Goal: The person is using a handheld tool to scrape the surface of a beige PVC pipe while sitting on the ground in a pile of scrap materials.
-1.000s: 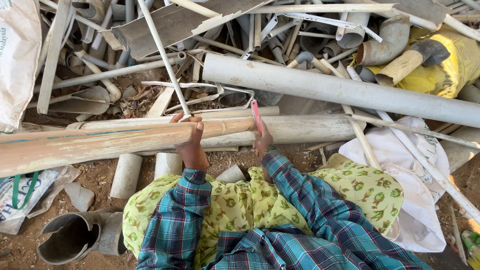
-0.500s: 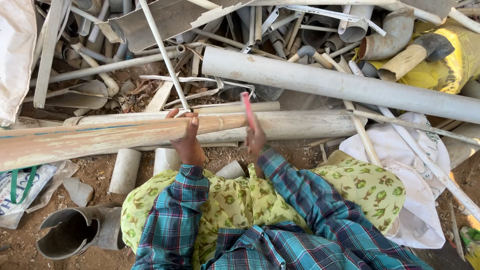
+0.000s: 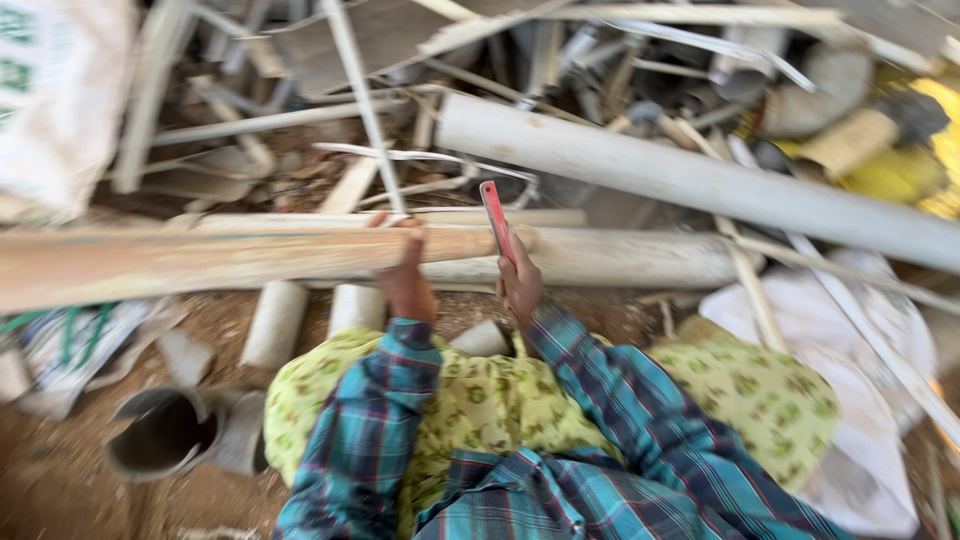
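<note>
I see pipes (image 3: 690, 180) piled far, my left hand (image 3: 405, 275) gripping a pipe (image 3: 200, 262) lying left-right, right hand (image 3: 520, 285) clutching a red blade (image 3: 496, 222) pointing up

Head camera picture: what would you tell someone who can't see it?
A person's left hand steadies a long dirty pipe while the right hand holds a thin red blade across it, among piled scrap pipes.
</note>
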